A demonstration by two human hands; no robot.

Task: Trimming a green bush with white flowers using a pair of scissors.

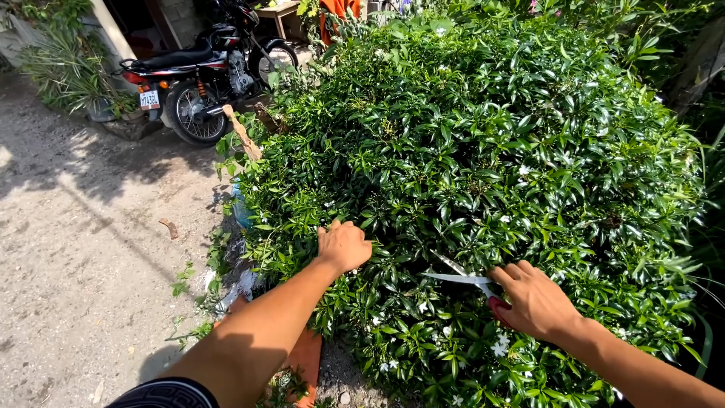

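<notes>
Two bare hands work at the near side of a big green bush (483, 151) with small white flowers. Left hand (343, 245) is curled into the leaves at the bush's front edge, fingers buried in foliage; can't tell if it grips a twig. Right hand (532, 302) is closed round the red handles of a pair of scissors (464, 276), blades parted, pointing left into the leaves between the hands. Motorbike (204, 75) parked beyond the bush's far-left corner on the concrete ground (75, 249). Reddish pot (306, 359) below the left forearm at the bush's base.
</notes>
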